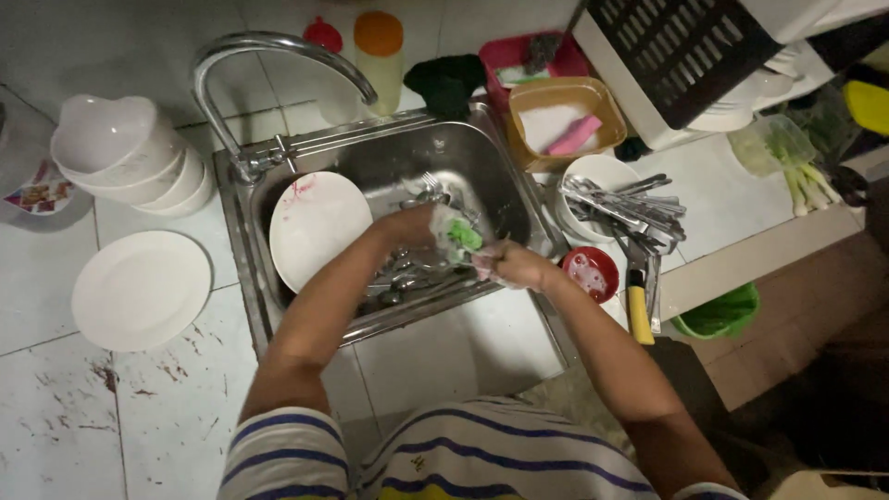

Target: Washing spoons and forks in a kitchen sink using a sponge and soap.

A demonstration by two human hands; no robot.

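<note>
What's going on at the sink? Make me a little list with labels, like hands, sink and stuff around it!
left hand: left hand over the sink, holding a soapy green sponge
right hand: right hand closed on something small beside the sponge; too blurred to name
sink: steel sink holds a stained white plate and a pile of cutlery
tap: curved tap above the sink
left of sink: white plate, stacked white bowls
right of sink: washed cutlery on a bowl, small red bowl, yellow-handled knife

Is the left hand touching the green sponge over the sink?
Touching. The head view shows the left hand wrapped around the soapy green sponge, with no gap between them, above the cutlery in the sink.
</note>
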